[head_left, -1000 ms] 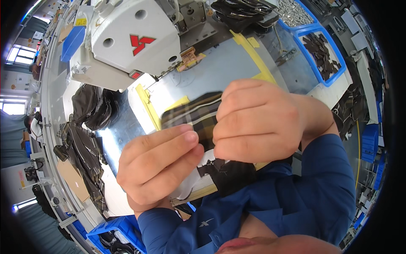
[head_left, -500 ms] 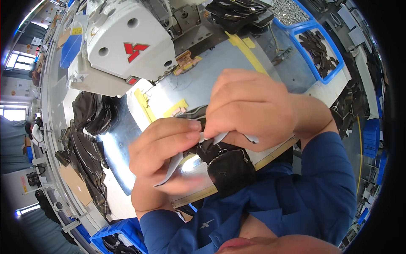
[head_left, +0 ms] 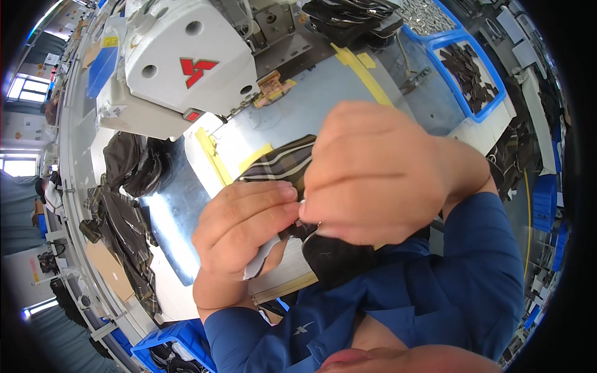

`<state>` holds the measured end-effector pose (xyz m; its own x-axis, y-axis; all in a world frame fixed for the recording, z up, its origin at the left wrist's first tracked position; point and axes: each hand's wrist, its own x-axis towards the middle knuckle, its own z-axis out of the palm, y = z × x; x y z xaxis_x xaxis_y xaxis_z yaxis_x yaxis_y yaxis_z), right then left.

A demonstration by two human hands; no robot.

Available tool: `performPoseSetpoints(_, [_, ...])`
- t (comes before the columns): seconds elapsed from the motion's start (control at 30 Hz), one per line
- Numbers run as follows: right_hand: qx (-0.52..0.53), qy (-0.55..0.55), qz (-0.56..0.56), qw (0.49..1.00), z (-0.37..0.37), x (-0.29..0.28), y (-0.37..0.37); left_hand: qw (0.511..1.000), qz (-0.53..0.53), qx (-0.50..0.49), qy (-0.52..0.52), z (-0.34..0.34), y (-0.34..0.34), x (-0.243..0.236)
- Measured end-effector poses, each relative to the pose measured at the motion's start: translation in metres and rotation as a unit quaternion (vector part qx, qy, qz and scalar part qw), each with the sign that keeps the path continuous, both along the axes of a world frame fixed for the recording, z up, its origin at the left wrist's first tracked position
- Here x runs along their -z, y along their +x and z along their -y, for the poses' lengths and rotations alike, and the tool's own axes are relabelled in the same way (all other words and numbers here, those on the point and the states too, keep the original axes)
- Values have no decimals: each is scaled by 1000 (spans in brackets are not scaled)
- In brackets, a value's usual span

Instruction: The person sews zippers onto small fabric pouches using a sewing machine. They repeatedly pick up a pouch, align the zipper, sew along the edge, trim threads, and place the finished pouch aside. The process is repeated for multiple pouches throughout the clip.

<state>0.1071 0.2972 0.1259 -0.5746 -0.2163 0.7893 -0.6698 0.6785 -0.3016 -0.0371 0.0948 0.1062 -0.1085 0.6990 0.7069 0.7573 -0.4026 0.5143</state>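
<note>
My left hand [head_left: 244, 227] and my right hand [head_left: 376, 177] meet over the near edge of the sewing table, both closed on a dark fabric bag piece. Striped plaid cloth [head_left: 280, 163] of this piece shows beyond my fingers. Its black zippered pouch [head_left: 339, 260] hangs below my right hand, toward my shirt. A pale strip edge [head_left: 254, 267] pokes out under my left palm. The fingertips pinch close together; what lies right between them is mostly hidden, and my right hand is slightly blurred.
A white sewing machine [head_left: 186, 68] stands ahead on the left. Dark bag pieces [head_left: 134, 165] and plaid pieces [head_left: 121, 230] lie at left. More zippered pieces [head_left: 351, 22] are piled at the back. A blue-rimmed tray [head_left: 453, 87] of brown strips sits right, beside one of small metal parts.
The plaid cloth has come up into view beyond my hands. My right hand has turned over and lowered, covering the pouch's top and its pale strip. My left fingers have closed in.
</note>
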Motion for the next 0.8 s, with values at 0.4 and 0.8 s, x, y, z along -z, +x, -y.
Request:
performPoseSetpoints(0.4, [67, 112, -106, 986, 7, 6, -2, 997, -64, -29, 30, -12, 2, 12])
performPoseSetpoints(0.8, [44, -144, 212, 966, -15, 12, -16, 991, 45, -119, -43, -25, -9, 37])
